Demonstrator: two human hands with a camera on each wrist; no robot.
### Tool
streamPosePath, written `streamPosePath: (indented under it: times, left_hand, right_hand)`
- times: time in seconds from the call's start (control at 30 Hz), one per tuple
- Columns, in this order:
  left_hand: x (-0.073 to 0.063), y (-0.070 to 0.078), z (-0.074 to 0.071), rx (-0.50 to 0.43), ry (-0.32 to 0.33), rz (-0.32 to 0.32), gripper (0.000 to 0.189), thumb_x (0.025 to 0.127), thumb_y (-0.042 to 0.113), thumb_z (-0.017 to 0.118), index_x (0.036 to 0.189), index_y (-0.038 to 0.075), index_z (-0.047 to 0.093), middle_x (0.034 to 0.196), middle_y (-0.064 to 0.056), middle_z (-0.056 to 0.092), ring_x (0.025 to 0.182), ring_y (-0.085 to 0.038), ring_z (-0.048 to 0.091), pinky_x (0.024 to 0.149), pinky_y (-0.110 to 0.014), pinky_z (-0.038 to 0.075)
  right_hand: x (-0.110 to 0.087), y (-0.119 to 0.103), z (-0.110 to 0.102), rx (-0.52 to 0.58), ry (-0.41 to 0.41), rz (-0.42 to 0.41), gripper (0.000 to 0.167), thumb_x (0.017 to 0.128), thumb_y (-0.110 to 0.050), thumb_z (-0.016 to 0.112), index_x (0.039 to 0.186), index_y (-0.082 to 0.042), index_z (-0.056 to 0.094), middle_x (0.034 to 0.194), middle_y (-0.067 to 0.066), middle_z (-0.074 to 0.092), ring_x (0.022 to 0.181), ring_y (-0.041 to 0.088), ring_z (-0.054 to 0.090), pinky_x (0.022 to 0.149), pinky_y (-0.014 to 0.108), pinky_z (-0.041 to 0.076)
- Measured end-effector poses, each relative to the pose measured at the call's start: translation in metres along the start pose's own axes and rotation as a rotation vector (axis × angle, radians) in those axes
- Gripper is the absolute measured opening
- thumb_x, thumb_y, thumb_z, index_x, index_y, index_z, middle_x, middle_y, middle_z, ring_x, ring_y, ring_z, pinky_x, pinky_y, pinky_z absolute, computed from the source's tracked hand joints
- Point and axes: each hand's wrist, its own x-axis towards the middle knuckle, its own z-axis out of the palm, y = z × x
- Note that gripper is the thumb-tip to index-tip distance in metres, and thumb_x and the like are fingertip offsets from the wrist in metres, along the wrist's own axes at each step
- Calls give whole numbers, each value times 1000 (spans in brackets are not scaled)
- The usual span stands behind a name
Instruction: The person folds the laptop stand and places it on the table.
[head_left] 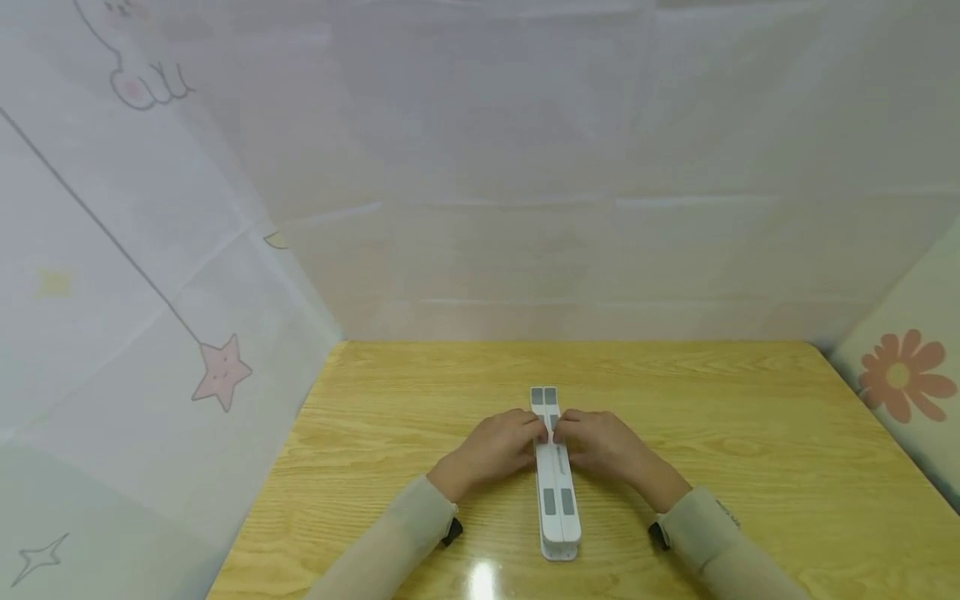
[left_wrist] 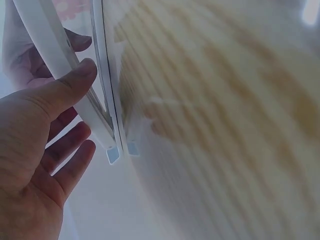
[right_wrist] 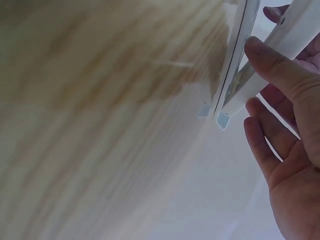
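Observation:
A white folding laptop stand (head_left: 556, 479) with grey pads lies lengthwise on the table, folded into a narrow bar. From its left side my left hand (head_left: 498, 443) pinches the upper rail, the thumb on the near face and fingers beyond it. Opposite, my right hand (head_left: 609, 448) pinches the stand in the same way. In the left wrist view, the upper rail (left_wrist: 52, 40) is angled up from the thin lower rail, with a gap between them. The right wrist view shows that raised rail (right_wrist: 295, 30) between thumb and fingers, its lower end near the tabletop.
The glossy wood-grain table (head_left: 375, 400) reaches back to a pale curtain (head_left: 480, 250). Patterned cloth (head_left: 120, 375) hangs along the left side, and more cloth with a flower print (head_left: 900, 375) is on the right. Dark wrist straps (head_left: 452, 531) show at both cuffs.

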Motion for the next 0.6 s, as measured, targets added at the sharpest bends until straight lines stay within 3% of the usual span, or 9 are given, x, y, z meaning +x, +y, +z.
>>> streamPosePath:
  times: [0.6]
  left_hand:
    - [3, -4, 0, -63, -44, 5, 35, 86, 28, 83, 116, 21, 67, 123, 9, 64, 118, -8, 56, 99, -21, 48]
  right_hand:
    - [-2, 2, -1, 38, -30, -2, 28, 85, -28, 83, 109, -21, 72, 113, -7, 68, 99, 14, 68, 85, 34, 58]
